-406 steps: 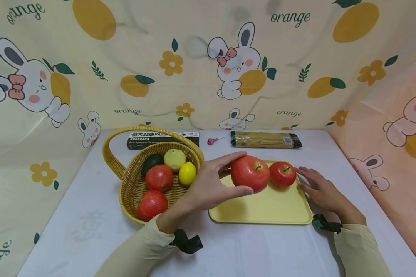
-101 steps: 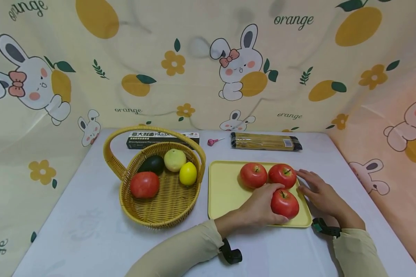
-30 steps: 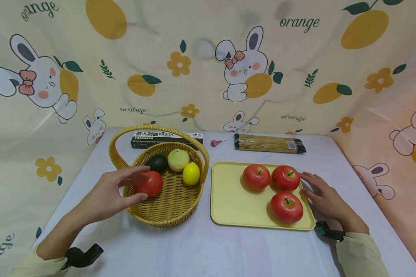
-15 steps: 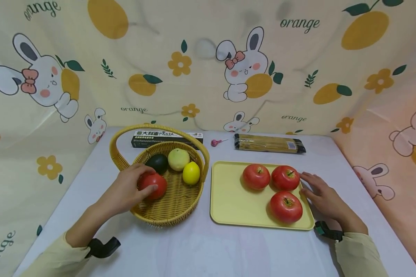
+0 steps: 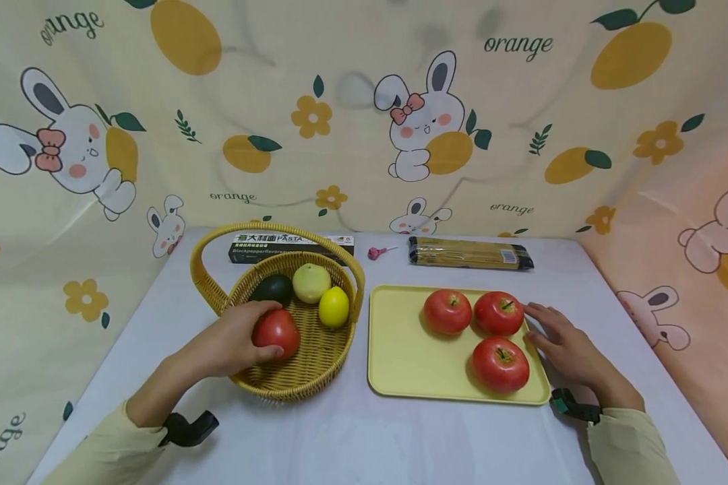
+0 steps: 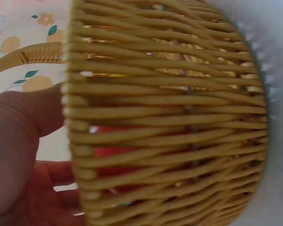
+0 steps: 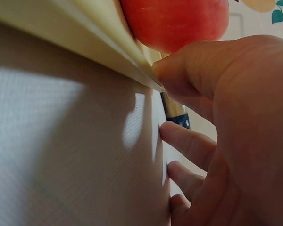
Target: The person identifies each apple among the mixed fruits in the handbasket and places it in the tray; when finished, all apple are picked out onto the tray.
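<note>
In the head view, my left hand (image 5: 233,340) reaches over the near-left rim of a wicker basket (image 5: 334,357) and grips a red apple (image 5: 279,333), thumb on the near side. The left wrist view shows the basket weave covering most of that apple. A dark green avocado-like fruit (image 5: 273,289), a pale green round fruit (image 5: 311,283) and a yellow lemon (image 5: 334,308) lie in the basket too. My right hand (image 5: 567,347) rests at the right edge of a yellow tray (image 5: 412,357). Its thumb (image 7: 188,68) touches the rim; its other fingers are on the table.
On the tray sit three red apples (image 5: 447,312), grouped to the right. Behind stand a black pasta box (image 5: 249,252), a pink lollipop (image 5: 374,253) and a pack of spaghetti (image 5: 470,253). The basket's tall handle (image 5: 200,266) arches over it.
Over the past seconds, apples went from basket to tray. Since a second ago, my left hand has moved right and taken hold of the basket's apple, which has shifted slightly right. My right hand stays.
</note>
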A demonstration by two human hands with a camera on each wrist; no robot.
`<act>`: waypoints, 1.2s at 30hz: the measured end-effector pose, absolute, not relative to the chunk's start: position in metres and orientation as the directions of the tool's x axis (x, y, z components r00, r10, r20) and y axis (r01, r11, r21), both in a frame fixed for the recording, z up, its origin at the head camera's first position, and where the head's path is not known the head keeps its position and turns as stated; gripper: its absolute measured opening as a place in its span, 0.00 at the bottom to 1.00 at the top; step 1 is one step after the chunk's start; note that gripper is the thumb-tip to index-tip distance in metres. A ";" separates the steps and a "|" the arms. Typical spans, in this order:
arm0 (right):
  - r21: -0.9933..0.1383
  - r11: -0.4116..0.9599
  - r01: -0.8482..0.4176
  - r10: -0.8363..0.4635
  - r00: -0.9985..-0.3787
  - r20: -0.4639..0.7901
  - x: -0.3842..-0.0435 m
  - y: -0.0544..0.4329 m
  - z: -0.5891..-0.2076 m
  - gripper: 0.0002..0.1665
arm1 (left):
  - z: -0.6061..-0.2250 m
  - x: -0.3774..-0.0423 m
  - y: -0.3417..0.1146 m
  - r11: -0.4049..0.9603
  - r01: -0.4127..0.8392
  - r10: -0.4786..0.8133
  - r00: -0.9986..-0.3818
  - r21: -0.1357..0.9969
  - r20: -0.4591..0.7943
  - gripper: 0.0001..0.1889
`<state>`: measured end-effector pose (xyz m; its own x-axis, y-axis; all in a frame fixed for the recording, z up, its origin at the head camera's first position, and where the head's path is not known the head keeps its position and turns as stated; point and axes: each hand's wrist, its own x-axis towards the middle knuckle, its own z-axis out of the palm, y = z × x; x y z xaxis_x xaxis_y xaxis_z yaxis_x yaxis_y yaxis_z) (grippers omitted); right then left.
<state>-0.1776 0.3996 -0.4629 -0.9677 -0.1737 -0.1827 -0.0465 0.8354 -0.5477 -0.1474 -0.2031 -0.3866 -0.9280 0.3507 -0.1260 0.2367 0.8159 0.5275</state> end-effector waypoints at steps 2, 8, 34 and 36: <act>-0.542 0.839 -0.042 -0.170 -0.967 -0.189 -0.178 0.399 -0.463 0.43 | -0.386 -0.147 -0.202 0.817 0.237 0.356 -0.925 0.526 -0.136 0.40; -0.539 0.841 -0.043 -0.170 -0.967 -0.188 -0.178 0.399 -0.462 0.43 | -0.383 -0.144 -0.198 0.811 0.247 0.380 -0.912 0.530 -0.157 0.41; -0.535 0.842 -0.072 -0.185 -0.969 -0.161 -0.178 0.401 -0.465 0.42 | -0.389 -0.137 -0.189 0.557 0.325 0.419 -0.905 0.764 0.080 0.48; -0.537 0.841 -0.069 -0.183 -0.970 -0.161 -0.178 0.401 -0.466 0.42 | -0.386 -0.137 -0.184 0.503 0.342 0.430 -0.896 0.793 0.113 0.49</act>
